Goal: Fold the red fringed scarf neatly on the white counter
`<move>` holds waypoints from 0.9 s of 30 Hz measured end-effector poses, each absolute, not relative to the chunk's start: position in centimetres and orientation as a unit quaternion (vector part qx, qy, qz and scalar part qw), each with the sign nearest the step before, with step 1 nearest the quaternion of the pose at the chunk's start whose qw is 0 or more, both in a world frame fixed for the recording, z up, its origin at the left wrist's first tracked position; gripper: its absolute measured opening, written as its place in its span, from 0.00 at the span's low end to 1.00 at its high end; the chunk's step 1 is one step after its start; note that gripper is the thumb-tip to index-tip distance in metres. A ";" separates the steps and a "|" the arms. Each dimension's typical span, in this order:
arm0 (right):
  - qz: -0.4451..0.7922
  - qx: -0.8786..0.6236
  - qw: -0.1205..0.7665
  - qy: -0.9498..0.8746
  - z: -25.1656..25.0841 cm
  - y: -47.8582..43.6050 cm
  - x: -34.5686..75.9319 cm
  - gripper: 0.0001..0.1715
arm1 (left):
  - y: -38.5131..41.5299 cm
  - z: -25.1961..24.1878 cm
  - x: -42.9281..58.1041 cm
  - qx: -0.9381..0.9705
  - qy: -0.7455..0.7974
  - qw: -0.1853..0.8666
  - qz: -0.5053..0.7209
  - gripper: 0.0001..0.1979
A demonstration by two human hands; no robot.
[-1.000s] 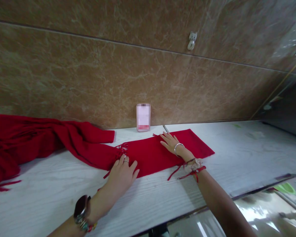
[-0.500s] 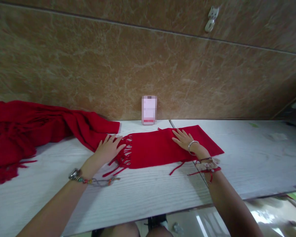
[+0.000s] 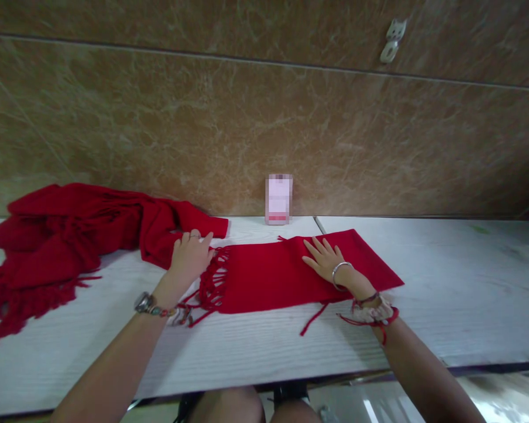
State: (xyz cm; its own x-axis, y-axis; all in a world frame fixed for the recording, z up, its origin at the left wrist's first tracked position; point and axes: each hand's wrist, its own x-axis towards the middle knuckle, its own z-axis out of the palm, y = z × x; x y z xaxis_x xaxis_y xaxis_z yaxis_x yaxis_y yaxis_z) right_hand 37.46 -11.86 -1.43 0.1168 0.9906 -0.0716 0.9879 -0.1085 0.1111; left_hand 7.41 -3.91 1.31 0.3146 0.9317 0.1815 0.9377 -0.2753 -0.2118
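Observation:
A red fringed scarf [image 3: 264,276] lies partly laid flat in a folded strip on a white tabletop. My right hand [image 3: 324,260] rests flat on this strip with its fingers spread, holding nothing. At the strip's fringed left end is my left hand [image 3: 190,254], its fingers curled over red cloth and their tips hidden. Beyond that hand, more red cloth [image 3: 119,220] lies in a loose heap with fringe at its lower left; whether it joins the flat strip is hidden under the hand.
A phone [image 3: 278,200] with a blurred screen leans on the brown marbled wall [image 3: 180,129] behind the table. A white cat-shaped hook [image 3: 392,41] is fixed high on the wall. The white table [image 3: 255,352] ends just before my legs.
My left hand has gone from lying flat with fingers spread to curled on the cloth. My right hand stays flat on the strip. The camera view has shifted slightly.

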 end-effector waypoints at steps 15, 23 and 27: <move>-0.016 0.752 0.040 0.658 -1.3 -11.8 37.7 0.33 | -5.0 0.0 9.7 -0.890 -0.443 -0.049 0.098 0.25; -0.007 0.726 0.000 0.688 -1.3 -11.8 37.5 0.31 | -6.3 -0.9 11.4 -0.923 -0.381 0.049 0.001 0.26; -0.019 0.713 -0.006 0.701 -1.6 -11.5 37.8 0.30 | -6.1 -1.9 12.2 -0.935 -0.352 -0.021 0.027 0.28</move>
